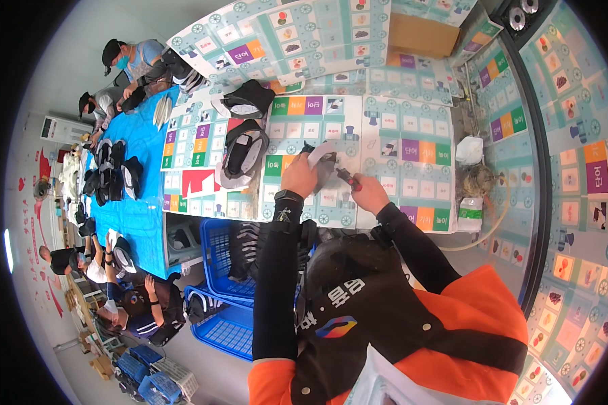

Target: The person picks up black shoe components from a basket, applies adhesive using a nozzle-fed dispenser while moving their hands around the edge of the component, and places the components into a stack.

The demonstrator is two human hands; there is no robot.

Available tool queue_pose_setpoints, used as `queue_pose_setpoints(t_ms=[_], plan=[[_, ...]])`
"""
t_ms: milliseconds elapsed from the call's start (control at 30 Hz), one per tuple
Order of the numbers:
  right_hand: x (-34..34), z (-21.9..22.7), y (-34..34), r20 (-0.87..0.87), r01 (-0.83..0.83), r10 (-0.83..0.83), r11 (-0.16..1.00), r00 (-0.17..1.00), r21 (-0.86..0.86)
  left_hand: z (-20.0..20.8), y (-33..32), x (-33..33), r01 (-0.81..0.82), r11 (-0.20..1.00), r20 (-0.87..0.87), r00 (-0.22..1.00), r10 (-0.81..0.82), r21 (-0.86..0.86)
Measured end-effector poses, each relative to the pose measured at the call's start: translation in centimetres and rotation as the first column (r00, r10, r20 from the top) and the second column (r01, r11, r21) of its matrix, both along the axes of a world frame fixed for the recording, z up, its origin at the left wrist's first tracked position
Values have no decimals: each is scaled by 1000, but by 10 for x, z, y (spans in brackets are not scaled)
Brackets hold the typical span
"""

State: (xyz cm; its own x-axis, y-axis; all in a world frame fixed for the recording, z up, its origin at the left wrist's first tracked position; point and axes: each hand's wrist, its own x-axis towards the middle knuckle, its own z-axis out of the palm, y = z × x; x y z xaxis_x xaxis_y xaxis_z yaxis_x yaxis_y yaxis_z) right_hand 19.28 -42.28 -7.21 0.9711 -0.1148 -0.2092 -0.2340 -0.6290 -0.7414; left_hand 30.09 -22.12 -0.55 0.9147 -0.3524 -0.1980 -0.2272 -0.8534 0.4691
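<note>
My left hand (pixel 300 177) is closed on a dark cap (pixel 325 169) with a pale strip along its upper edge, held over the table. My right hand (pixel 370 194) grips a small black-and-red hand tool (pixel 348 179); its tip points toward the cap's right side, and whether they touch is unclear. To the left of my left hand lies a black cap with a pale lining (pixel 243 155), opening up. Beyond that one rests another black cap (pixel 248 100).
Printed sheets (pixel 412 121) cover the worktable and walls. Below its front edge, blue plastic baskets (pixel 226 331) hold stacked dark caps. At left, a blue-covered table (pixel 138 229) carries several black caps, with people working around it. A white bundle (pixel 469 150) sits at the right edge.
</note>
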Motion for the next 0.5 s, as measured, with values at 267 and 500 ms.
queue_pose_setpoints(t_ms=[267, 500], plan=[[6, -3, -4, -42, 1, 0, 1000, 999, 24, -10, 4, 0, 2, 996, 132, 991, 10, -85], [4, -46, 6, -196, -42, 195, 804, 961, 593, -27, 39, -8, -196, 980, 67, 978, 198, -34]])
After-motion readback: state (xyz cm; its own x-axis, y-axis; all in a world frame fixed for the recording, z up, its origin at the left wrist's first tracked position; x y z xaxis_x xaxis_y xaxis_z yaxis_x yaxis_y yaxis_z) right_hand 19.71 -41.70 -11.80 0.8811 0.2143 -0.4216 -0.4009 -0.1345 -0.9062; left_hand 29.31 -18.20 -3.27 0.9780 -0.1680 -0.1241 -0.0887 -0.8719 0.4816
